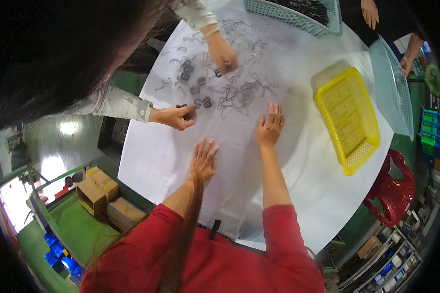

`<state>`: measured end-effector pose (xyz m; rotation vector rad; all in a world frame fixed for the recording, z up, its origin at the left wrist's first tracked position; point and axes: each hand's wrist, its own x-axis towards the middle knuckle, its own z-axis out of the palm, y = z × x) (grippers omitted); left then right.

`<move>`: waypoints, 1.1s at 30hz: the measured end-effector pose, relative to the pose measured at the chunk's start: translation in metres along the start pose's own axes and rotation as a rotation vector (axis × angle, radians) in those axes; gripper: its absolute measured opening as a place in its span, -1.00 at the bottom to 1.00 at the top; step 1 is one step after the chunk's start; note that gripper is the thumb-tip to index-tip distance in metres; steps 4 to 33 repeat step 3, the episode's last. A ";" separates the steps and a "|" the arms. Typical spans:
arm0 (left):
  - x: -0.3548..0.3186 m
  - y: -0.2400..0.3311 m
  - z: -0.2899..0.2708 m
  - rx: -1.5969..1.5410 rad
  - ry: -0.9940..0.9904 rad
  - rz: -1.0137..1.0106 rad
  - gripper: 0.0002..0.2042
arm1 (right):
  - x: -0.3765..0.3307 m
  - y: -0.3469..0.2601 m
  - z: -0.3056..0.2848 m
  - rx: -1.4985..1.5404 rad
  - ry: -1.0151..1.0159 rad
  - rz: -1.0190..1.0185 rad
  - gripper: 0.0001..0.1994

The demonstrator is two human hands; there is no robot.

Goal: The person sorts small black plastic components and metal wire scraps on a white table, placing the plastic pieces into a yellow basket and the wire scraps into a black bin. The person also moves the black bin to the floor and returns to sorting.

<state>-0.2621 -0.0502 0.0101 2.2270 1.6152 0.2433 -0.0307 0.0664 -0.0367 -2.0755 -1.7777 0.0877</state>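
Observation:
Both my hands rest on a white-covered table (171, 161). My left hand (203, 160) lies flat with its fingers spread, nothing under it that I can see. Further right, my right hand (270, 125) is flat too, its fingertips just short of a loose pile of bent wire hooks (247, 93). Small dark buckle-like pieces (201, 81) lie among the wires to the left. A co-worker in pale sleeves reaches in from the left: one hand (176, 117) pinches near the dark pieces, the other hand (222, 53), slightly blurred, is at one dark piece.
A yellow perforated basket (348, 122) sits at the table's right. Behind it, another person's hand (405, 66) touches a pale blue basket (391, 88). A blue-green basket (298, 18) of dark parts stands at the far edge. A red chair (393, 188) and cardboard boxes (98, 188) flank the table.

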 end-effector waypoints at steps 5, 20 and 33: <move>-0.002 -0.001 0.006 -0.009 0.011 0.011 -0.43 | -0.020 -0.001 -0.008 -0.020 -0.049 -0.021 -0.36; -0.002 -0.001 0.006 -0.009 0.011 0.011 -0.43 | -0.020 -0.001 -0.008 -0.020 -0.049 -0.021 -0.36; -0.002 -0.001 0.006 -0.009 0.011 0.011 -0.43 | -0.020 -0.001 -0.008 -0.020 -0.049 -0.021 -0.36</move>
